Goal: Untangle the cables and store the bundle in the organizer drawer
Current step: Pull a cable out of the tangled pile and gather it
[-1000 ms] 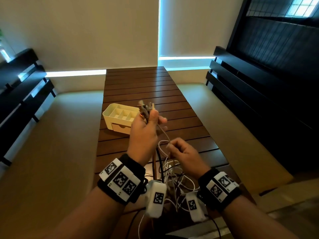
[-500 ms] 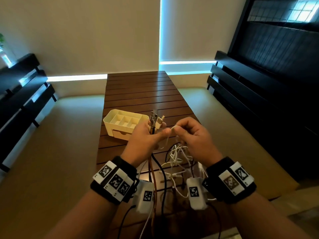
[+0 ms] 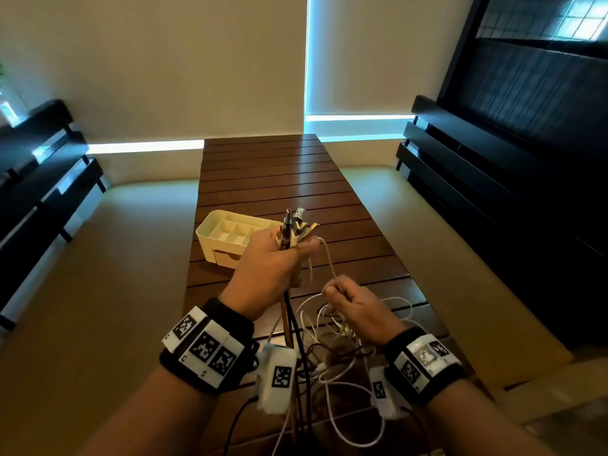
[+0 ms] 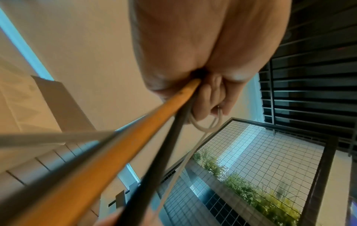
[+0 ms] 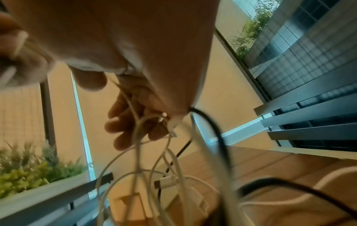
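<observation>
Head view: left hand (image 3: 269,274) clamps gathered plug ends (image 3: 294,225) just beside the organizer (image 3: 210,236); right hand (image 3: 355,307) pinches a white cable (image 3: 329,258) above the tangle (image 3: 332,360). Left wrist: fingers (image 4: 208,99) wrap orange and dark cables. Right wrist: loops still knotted; storing remains

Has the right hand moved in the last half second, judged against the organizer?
Yes. The right hand has dropped toward the near table edge, away from the organizer, drawing out a white cable.

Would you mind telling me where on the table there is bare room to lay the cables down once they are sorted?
The far half of the slatted table, beyond the organizer, shows bare wood. So does the strip right of the organizer, toward the table's right edge. The near end is crowded: the cable tangle lies below the left hand and right hand.
</observation>
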### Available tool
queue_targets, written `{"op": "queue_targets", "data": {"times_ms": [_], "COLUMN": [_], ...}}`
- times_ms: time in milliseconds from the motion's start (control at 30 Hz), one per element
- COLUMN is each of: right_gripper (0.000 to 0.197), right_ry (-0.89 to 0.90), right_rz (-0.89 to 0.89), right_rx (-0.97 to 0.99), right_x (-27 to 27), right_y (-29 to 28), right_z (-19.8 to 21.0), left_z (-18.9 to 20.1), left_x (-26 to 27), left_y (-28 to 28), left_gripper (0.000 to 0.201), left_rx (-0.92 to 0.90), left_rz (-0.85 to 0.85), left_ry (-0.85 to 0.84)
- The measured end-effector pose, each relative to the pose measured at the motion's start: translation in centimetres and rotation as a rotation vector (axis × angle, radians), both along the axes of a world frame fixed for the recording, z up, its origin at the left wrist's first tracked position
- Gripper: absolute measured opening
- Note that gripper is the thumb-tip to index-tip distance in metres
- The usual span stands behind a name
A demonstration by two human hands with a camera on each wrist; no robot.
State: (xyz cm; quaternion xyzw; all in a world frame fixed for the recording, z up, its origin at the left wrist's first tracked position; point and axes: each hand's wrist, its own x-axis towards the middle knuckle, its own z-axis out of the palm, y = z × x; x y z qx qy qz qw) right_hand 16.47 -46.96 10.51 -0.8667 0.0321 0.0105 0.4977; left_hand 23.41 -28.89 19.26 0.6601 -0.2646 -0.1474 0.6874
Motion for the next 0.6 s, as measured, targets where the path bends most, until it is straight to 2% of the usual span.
{"op": "queue_targets", "data": {"times_ms": [133,233,300,367,500,567,600], "right_gripper": [0.018,0.019,0.019,0.018,0.015,0.015,0.015], "right_ry": [-0.023,-0.13,-0.178,-0.201,-0.16,-0.116,-0.123], "right_rz": [-0.085,-0.171,-0.202,-0.213,-0.184,-0.137,-0.114], "right_rx": [0.072,0.304,0.373,0.239,-0.144,-0.247,-0.268], "right_x": [-0.5,-0.3,0.0,0.4,1.0,0.9,0.8], "right_y": [-0.8,-0.8,-0.8,-0.8,-1.1,-0.8,-0.6], "right_z": [0.0,2.4,4.2,5.0,4.6,4.1,3.9], "left_z": [-0.5,-1.4,-2.2,-2.7,-2.0,-1.4,-1.2], "left_x": [0.7,2.1,2.9,3.0,1.8,0.9,0.5], "left_y": [0.6,0.8,1.0,1.2,1.2,0.8,0.4], "left_gripper": [0.017,0.028,0.031,0.029,0.025,0.018,0.015], "left_rx": [0.097,0.276,0.442,0.548,0.43,0.37,0.382], "left_rz": [0.076,0.177,0.198,0.216,0.429,0.425,0.372], "left_ry": [0.006,0.005,-0.047,-0.106,-0.166,-0.21,-0.242]}}
